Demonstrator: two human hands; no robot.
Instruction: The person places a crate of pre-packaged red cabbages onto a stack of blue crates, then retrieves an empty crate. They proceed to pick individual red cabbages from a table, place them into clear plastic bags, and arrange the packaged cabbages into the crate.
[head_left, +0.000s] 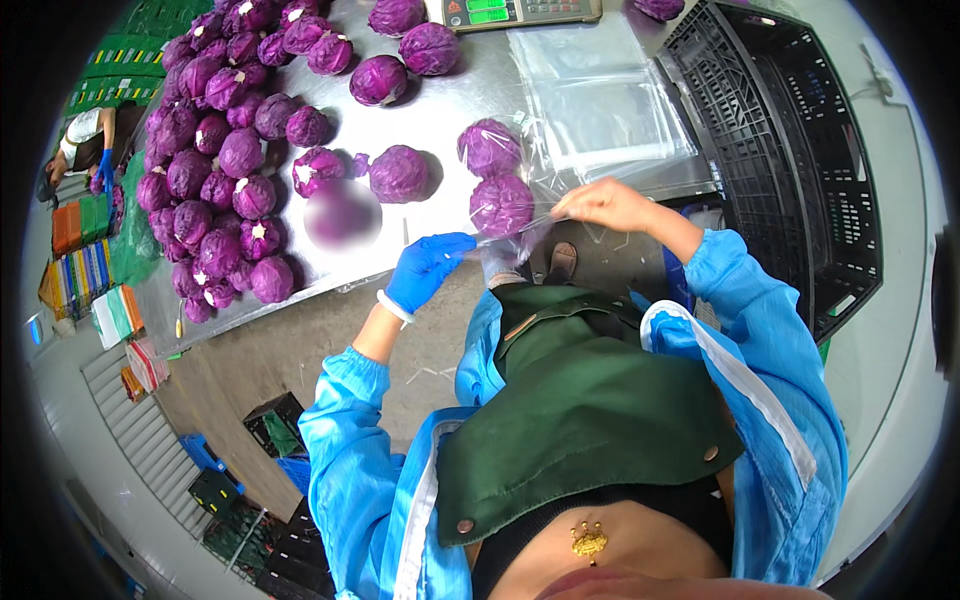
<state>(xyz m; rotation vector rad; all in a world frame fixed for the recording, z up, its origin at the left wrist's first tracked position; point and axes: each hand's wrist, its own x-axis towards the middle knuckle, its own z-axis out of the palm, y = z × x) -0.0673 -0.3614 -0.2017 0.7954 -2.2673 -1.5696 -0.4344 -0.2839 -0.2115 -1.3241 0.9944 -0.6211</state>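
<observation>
Two red cabbages (489, 148) sit inside a clear plastic bag (534, 169) at the table's front edge, one behind the other. The bag's open end hangs towards me over that edge. My left hand (429, 268), in a blue glove, has its fingers closed on the left side of the bag's mouth. Bare and to the right, my right hand (609, 204) pinches the bag's other side, so the film is stretched between both hands. Left of the bag lies a loose red cabbage (398, 174). Another cabbage beside it is partly covered by a blurred disc.
A large pile of red cabbages (217, 184) covers the metal table's left side. Flat clear bags (600, 97) lie at right, below a digital scale (517, 12). Black plastic crates (780, 165) stand at the right edge. A co-worker (86, 139) is at far left.
</observation>
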